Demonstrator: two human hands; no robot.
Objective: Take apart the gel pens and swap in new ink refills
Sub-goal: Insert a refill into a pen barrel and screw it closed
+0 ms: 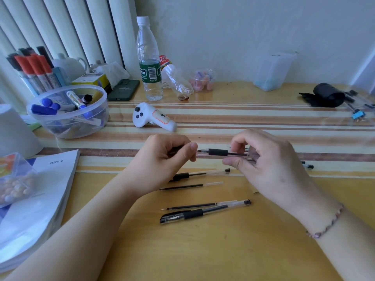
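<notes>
Both hands hold one gel pen (218, 152) level above the striped cloth. My left hand (168, 153) pinches its tip end, where a clear cap or tip piece shows at the thumb. My right hand (261, 159) grips the clear barrel end. The black rubber grip shows between the hands. On the table below lie a gel pen without cap (194, 175), a loose refill (182, 187), another loose refill (192, 206) and a capped gel pen (203, 212).
A white controller (152, 117) lies behind the hands. A clear bowl of markers (69, 112), a water bottle (149, 63) and a phone (123, 90) stand at the back left. Booklets (40, 189) and a bead box (14, 179) sit at left. A black pouch (324, 96) is far right.
</notes>
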